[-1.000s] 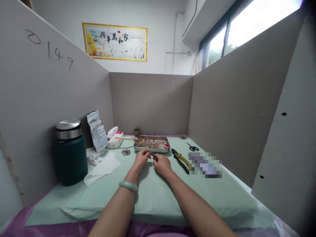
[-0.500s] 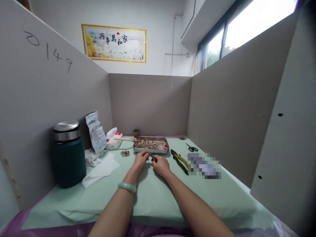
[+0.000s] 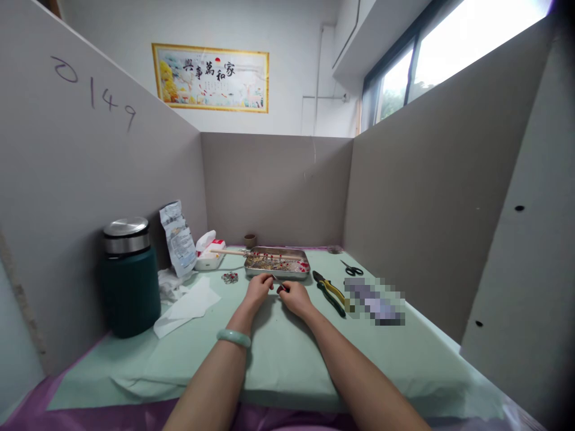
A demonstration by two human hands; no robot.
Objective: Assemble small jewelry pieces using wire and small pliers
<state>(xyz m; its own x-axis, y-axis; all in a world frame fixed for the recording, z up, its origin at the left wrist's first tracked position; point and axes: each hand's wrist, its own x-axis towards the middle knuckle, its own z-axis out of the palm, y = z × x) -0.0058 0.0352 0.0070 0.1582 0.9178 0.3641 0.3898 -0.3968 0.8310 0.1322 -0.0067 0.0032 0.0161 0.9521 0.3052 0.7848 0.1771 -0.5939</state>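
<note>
My left hand (image 3: 260, 289), with a pale green bangle (image 3: 234, 337) on its wrist, is closed in a pinch just in front of the metal tray (image 3: 277, 276). What its fingertips hold is too small to make out. My right hand (image 3: 297, 298) is wrapped round a small dark-handled tool (image 3: 283, 288), whose thin tip points towards the left fingertips. The tool's kind is unclear at this size. Red and gold bits (image 3: 274, 262) lie in the tray, and a light wooden stick (image 3: 230, 252) rests across it. A small heap of red and silver pieces (image 3: 230, 278) sits left of the tray.
Green-and-yellow pliers (image 3: 331, 294), black scissors (image 3: 353, 269) and a blurred-out object (image 3: 375, 302) lie to the right. On the left stand a dark green flask (image 3: 129, 287), a silver pouch (image 3: 178, 239) and a tissue pack (image 3: 210, 256), near white paper (image 3: 188, 305). Grey partitions (image 3: 276, 185) enclose the table.
The hands have drawn slightly apart, and the tool between them has turned a little in my right hand. The whole view has shifted slightly.
</note>
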